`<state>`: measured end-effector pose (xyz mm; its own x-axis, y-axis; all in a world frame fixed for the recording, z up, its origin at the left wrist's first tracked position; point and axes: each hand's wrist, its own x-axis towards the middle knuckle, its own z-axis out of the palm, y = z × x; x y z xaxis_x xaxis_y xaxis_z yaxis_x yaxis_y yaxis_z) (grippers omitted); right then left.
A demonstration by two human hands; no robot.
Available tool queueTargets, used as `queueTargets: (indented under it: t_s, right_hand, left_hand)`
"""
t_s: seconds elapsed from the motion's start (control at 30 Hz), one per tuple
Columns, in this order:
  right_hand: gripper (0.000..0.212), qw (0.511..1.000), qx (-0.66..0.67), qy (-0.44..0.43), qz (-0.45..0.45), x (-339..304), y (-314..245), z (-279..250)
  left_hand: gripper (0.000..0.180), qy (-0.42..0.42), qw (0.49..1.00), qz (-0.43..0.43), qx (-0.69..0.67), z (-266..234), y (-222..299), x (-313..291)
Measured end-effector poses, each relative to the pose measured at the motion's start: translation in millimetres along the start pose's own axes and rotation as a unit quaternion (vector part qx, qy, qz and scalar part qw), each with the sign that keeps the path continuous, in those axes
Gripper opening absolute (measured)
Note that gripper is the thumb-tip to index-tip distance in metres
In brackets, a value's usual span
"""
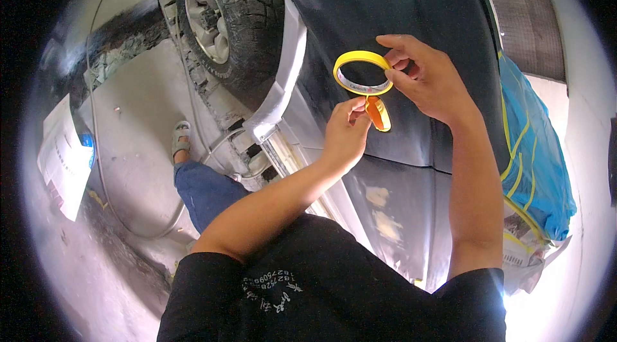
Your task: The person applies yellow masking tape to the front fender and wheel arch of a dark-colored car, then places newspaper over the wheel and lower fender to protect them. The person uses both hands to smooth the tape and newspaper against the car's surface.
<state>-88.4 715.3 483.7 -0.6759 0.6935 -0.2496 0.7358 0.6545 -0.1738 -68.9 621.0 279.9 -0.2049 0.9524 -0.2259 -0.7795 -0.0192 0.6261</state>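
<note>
A yellow roll of masking tape [348, 56] is pinched at its right side between the thumb and fingers of my right hand [427, 78]. Its ring hangs in front of the dark car body panel [424, 130]. From the roll's lower edge a short yellow strip runs down to a small orange oval lamp [376, 114] with yellow along its rim. My left hand [347, 130] is closed, its thumb and fingertips at the lamp's left edge beside the strip. Whether the lamp touches the panel is hard to tell; a dark patch shows just below it.
A chunky tyre [247, 14] and a grey-white fender trim [283, 72] stand at the upper left. Blue masking film [540, 156] with yellow tape covers the car at right. A hose [106, 181] loops over the floor near a paper sheet [64, 156].
</note>
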Motion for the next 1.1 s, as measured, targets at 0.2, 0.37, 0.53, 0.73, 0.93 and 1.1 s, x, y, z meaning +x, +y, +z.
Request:
queueTargets:
  t_s: [0.2, 0.37, 0.53, 0.73, 0.93, 1.1]
  right_hand:
    - [0.044, 0.999, -0.020, 0.026, 0.008, -14, -3, -8]
    - [0.046, 0.996, 0.013, 0.082, 0.011, -37, 0, -22]
    - [0.048, 0.987, 0.051, 0.126, 0.090, -61, -7, -25]
    - [0.049, 0.983, 0.077, 0.131, 0.100, -77, 1, -21]
    - [0.048, 0.980, 0.083, 0.152, 0.093, -81, 3, -13]
    - [0.048, 0.978, 0.087, 0.141, 0.124, -90, 1, -12]
  left_hand:
    - [0.032, 0.001, 0.996, 0.071, 0.046, 0, 2, -3]
    - [0.030, -0.023, 0.980, 0.120, 0.158, -4, 21, -3]
    - [0.029, -0.020, 0.955, 0.195, 0.222, -3, 20, -1]
    - [0.030, -0.034, 0.943, 0.221, 0.245, -6, 23, 0]
    - [0.031, -0.070, 0.912, 0.249, 0.318, -13, 25, 6]
    - [0.030, -0.068, 0.900, 0.258, 0.344, -10, 32, 9]
